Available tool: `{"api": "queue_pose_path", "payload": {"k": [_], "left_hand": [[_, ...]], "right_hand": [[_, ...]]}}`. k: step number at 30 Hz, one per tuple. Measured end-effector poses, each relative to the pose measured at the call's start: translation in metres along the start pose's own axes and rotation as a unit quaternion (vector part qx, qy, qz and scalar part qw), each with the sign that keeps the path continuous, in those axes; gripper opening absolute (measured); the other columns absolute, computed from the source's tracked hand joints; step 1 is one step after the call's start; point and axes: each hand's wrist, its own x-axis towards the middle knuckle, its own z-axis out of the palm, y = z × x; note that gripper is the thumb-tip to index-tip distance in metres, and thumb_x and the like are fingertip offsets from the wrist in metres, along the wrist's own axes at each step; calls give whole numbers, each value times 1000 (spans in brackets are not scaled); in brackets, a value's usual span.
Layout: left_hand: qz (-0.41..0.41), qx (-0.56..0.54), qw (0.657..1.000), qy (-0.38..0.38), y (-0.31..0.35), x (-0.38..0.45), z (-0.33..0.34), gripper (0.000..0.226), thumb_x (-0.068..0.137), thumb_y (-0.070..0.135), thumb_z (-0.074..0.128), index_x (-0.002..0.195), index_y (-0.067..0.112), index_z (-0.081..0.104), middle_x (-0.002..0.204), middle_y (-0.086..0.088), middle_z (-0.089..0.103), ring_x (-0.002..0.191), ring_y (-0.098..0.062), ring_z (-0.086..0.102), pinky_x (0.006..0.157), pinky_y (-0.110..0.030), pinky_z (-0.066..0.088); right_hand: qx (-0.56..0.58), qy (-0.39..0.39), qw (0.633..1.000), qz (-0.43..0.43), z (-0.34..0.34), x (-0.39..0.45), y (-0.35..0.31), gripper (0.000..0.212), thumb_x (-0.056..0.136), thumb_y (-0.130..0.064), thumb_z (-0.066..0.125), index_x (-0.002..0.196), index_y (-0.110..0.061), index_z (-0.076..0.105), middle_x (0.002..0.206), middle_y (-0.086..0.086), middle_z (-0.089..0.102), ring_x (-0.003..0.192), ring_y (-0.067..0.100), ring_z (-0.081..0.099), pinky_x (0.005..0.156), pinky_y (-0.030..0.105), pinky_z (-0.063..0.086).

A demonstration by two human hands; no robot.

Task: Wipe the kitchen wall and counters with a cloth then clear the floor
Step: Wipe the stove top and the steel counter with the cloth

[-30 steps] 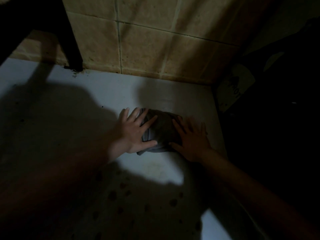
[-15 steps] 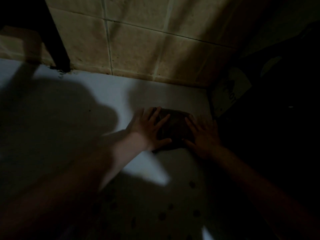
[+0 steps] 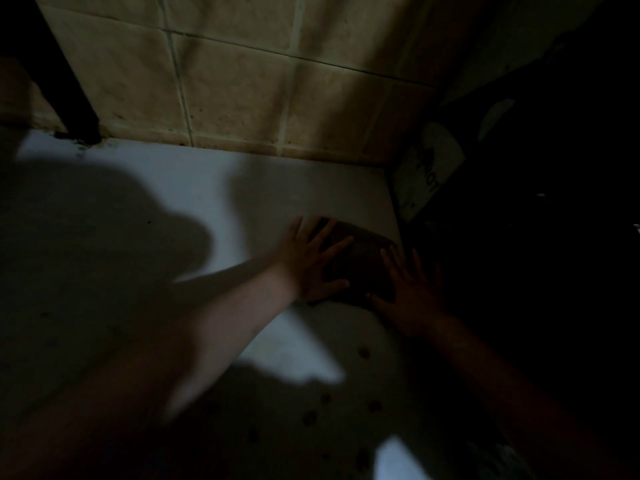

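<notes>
- Black upright post at far left meets the counter at the foot of the wall; its top is cut off by the frame edge, so we cannot tell what it belongs to.
- Tiled wall, beige with pale grout, runs behind the counter. We note small dark specks along its lowest course; whether they are dirt or image noise we cannot tell.
- Counter surface is white. A large shadow covers its left half, most likely ours, so that area cannot be read.
- Dark round spots dot the near counter. We cannot say whether they are stains or a printed pattern.
- Left hand lies flat, fingers straight and spread, palm down on the left part of the cloth. We judge this posture spreads pressure for a wiping push, not a grasp.
- Cloth is dark, bunched into a low mound, lying on the counter close to its right edge and between the two hands. Its colour and weave are lost in the dim light.
- Right hand likewise lies spread and flat, fingers uncurled, on the cloth's right part. It sits at the counter edge and may partly overhang it; darkness hides the edge there.
- Both hands press; neither clamps the cloth.
- Pale panel with dark lettering stands right of the counter; we cannot read the lettering.
- Beyond it the scene is nearly black; nothing can be made out.
</notes>
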Motion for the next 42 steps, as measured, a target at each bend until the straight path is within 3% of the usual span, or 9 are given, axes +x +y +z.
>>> {"api": "queue_pose_path", "payload": {"k": [7, 14, 20, 23, 29, 34, 38, 42], "left_hand": [[16, 18, 1000, -4, 13, -12, 3, 71, 89, 68, 23, 148, 39, -2, 159, -3, -9, 145, -29, -11, 113, -52, -10], [31, 61, 997, 21, -3, -9, -8, 62, 92, 63, 23, 147, 42, 1, 159, -3, -1, 145, -33, -5, 114, -52, -6], [9, 58, 998, 5, -12, -15, -5, 68, 90, 66, 25, 147, 41, -1, 159, 0, -6, 145, -31, -8, 113, -53, -7], [0, 45, 999, 4, -12, -18, -4, 69, 91, 64, 24, 149, 35, 2, 159, -2, -5, 145, -31, -8, 113, -54, -7], [-26, 20, 999, -5, 15, -17, -6, 88, 86, 71, 24, 150, 11, 10, 159, -8, -5, 145, -27, -8, 113, -53, -8], [-13, 28, 1000, 5, -7, -11, -5, 96, 76, 81, 32, 149, 32, -7, 159, 1, -6, 145, -31, -7, 113, -53, -7], [-8, 66, 998, -7, -8, -10, -1, 94, 76, 82, 27, 148, 34, -10, 159, -3, -8, 145, -30, -9, 113, -52, -9], [-21, 64, 997, -21, 0, -18, 4, 92, 77, 82, 24, 147, 34, -12, 159, -4, -8, 145, -31, -8, 113, -53, -8]], "right_hand": [[5, -22, 1000, 21, 11, -22, 4, 90, 84, -74, 34, 148, -33, -15, 157, -7, -19, 144, 27, -19, 112, 53, -13], [26, 23, 999, 16, 13, -21, -1, 78, 95, -54, 32, 149, -24, -16, 158, 1, -19, 145, 23, -15, 115, 48, -9], [65, 64, 995, -27, 8, -21, -9, 59, 101, -37, 24, 151, -17, -1, 160, 4, -5, 147, 17, -5, 117, 38, -2], [61, 57, 996, -24, 4, -18, -6, 63, 96, -42, 15, 151, -15, 1, 160, 4, -2, 147, 18, -2, 117, 38, 0], [3, 36, 998, -58, 13, -18, -13, 71, 97, -49, 26, 150, -16, -8, 158, 7, -15, 145, 23, -15, 117, 37, -4], [14, 40, 995, -88, 9, -10, -8, 84, 84, -61, 21, 150, -20, -12, 158, 6, -15, 146, 22, -13, 116, 38, -5], [11, 40, 994, -102, 12, -3, -4, 101, 63, -74, 4, 150, -25, -10, 159, 6, -14, 146, 23, -12, 117, 40, 0], [29, 46, 994, -96, 16, -9, -6, 95, 71, -71, 15, 150, -24, -7, 159, 6, -13, 146, 25, -13, 117, 43, 2]]}}
